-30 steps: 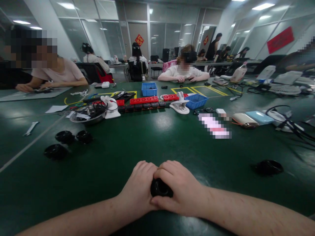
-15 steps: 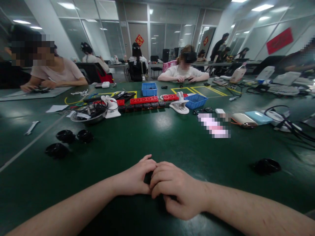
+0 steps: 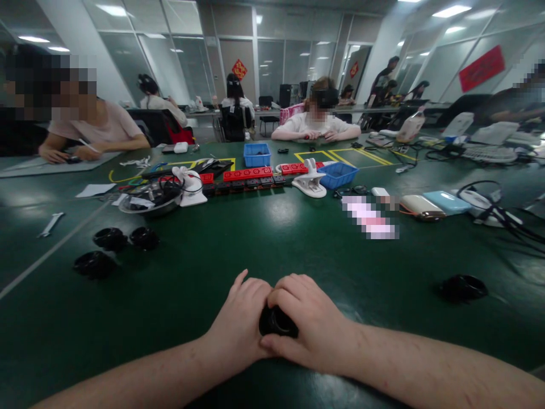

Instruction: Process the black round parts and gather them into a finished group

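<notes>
Between my two hands, just above or on the green table, is a black, glossy, ring-shaped part, with a dark hollow facing me. My right hand wraps around its right side, thumb at the near edge and fingers over the top. My left hand curls around the left side, its little finger sticking up; its thumb is mostly hidden. Several similar black ring-shaped parts lie about: a cluster of three on the left, one of them a ring-shaped part nearest me, and a lone black ring on the right.
A wrench lies at the left. A metal bowl of cables, red power strips, a white clip stand and a blue bin stand mid-table. Power banks and cables are at the right. Other people sit across the table.
My hands have turned and opened around the black part, which now shows between them. The right hand's fingers have moved over its top; the left hand has tilted more upright.
</notes>
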Motion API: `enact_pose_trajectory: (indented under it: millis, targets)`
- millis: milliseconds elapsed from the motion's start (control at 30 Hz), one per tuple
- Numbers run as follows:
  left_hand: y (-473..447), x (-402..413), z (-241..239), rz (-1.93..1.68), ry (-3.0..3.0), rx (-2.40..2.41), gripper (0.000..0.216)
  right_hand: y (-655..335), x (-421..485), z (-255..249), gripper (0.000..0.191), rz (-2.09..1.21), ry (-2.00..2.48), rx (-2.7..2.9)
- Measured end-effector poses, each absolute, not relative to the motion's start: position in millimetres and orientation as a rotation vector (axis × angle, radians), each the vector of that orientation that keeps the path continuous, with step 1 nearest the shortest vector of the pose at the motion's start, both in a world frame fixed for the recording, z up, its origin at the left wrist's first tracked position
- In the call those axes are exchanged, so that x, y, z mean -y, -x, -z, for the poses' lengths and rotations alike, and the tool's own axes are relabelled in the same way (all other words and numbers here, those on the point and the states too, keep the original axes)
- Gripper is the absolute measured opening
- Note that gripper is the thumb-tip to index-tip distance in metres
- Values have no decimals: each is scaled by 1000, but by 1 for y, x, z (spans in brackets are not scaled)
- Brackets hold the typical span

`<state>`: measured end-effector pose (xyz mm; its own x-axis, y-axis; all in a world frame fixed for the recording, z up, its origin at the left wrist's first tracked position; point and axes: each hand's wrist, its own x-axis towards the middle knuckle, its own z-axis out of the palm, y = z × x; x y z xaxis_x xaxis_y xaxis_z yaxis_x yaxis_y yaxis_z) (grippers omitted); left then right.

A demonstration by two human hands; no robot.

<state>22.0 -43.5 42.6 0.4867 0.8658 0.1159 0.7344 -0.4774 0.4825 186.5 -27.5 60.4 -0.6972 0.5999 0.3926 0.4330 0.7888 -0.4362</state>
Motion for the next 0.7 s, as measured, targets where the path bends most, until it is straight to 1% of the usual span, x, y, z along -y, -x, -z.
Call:
enact_pose_trajectory:
  millis: [67, 133, 200, 300, 400, 500, 567, 633, 700]
  targets:
    - [-20, 40, -44, -499, -2365, -1318, 30, -187, 26, -60, 22, -450, 737, 2462]
    - [-16, 34, -45, -498, -2364, -1193, 30, -188, 24, -62, 15, -500, 633, 2466]
    - [-11, 26, -46, -442, -2349, -1005, 28, -189, 22, -64, 12, -577, 483, 2464]
    - [-3, 16, -49, -363, -2326, -830, 21, -188, 20, -66, 19, -679, 275, 2473]
    - [2, 10, -55, -304, -2298, -767, 23, -188, 20, -68, 24, -724, 165, 2493]
    - [3, 9, -60, -230, -2252, -721, 25, -187, 21, -68, 23, -736, 120, 2499]
    - [3, 11, -61, -211, -2249, -743, 33, -187, 21, -68, 22, -734, 108, 2468]
    - [2, 15, -61, -215, -2259, -783, 52, -188, 22, -67, 21, -713, 128, 2415]
    - [1, 19, -60, -246, -2278, -837, 68, -188, 23, -67, 25, -641, 219, 2358]
